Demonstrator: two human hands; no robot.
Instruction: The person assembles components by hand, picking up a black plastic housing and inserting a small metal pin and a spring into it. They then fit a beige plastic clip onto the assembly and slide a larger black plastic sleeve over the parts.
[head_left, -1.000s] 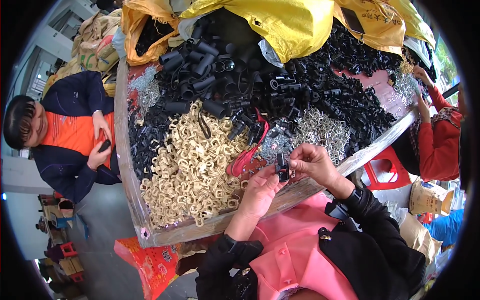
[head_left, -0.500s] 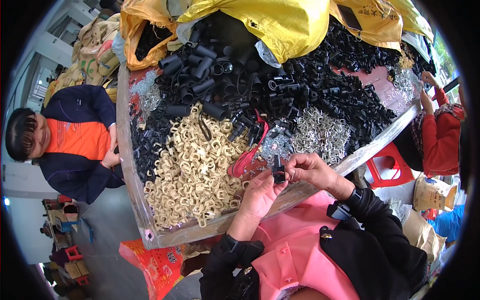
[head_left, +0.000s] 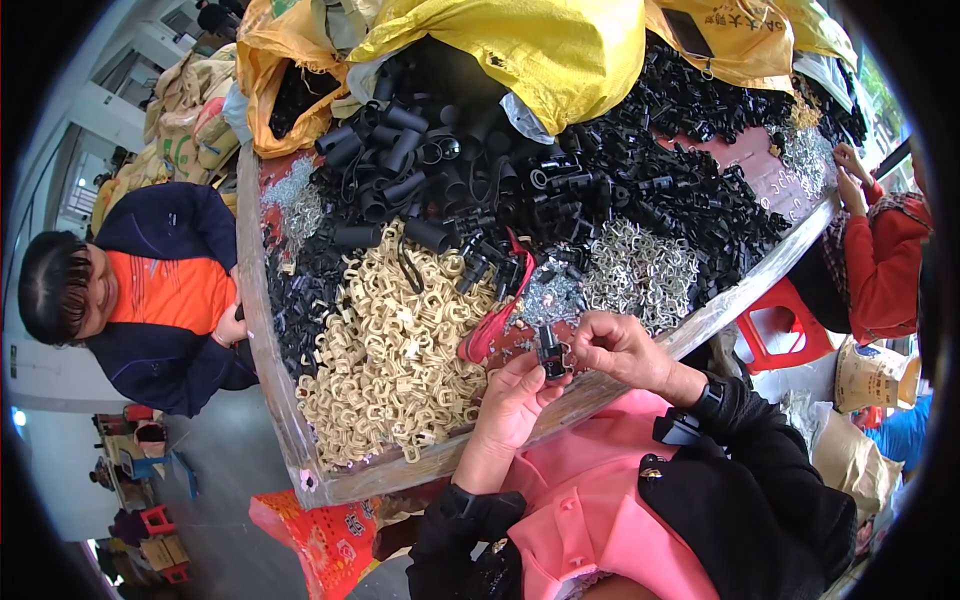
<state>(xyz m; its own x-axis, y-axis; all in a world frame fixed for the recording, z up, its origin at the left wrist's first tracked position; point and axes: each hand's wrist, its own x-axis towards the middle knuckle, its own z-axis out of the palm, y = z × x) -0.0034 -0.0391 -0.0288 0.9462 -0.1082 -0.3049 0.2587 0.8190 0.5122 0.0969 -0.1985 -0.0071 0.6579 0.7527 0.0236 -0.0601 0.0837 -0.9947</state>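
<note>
My left hand (head_left: 510, 405) pinches a small black plastic fitting (head_left: 551, 352) upright between thumb and fingers, over the table's front edge. Just right of it, my right hand (head_left: 628, 353) has thumb and forefinger closed beside the fitting. A thin glint shows near those fingertips, too small to name. Beyond the hands lie a heap of small shiny hardware (head_left: 550, 293) and a heap of bent metal clips (head_left: 642, 278). To the left spreads a large pile of cream plastic clips (head_left: 400, 360), with a red strap (head_left: 492, 325) along its right side.
Black tubes (head_left: 402, 150) and black plastic parts (head_left: 630, 195) cover the far table under a yellow sack (head_left: 560, 50). A wooden rim (head_left: 400, 472) edges the table. One person (head_left: 165, 295) sits at left, another (head_left: 880, 250) works at right near a red stool (head_left: 785, 325).
The black fitting has turned in my left fingers and now shows a different side. My right fingers have shifted slightly up beside it. The whole view has shifted a little.
</note>
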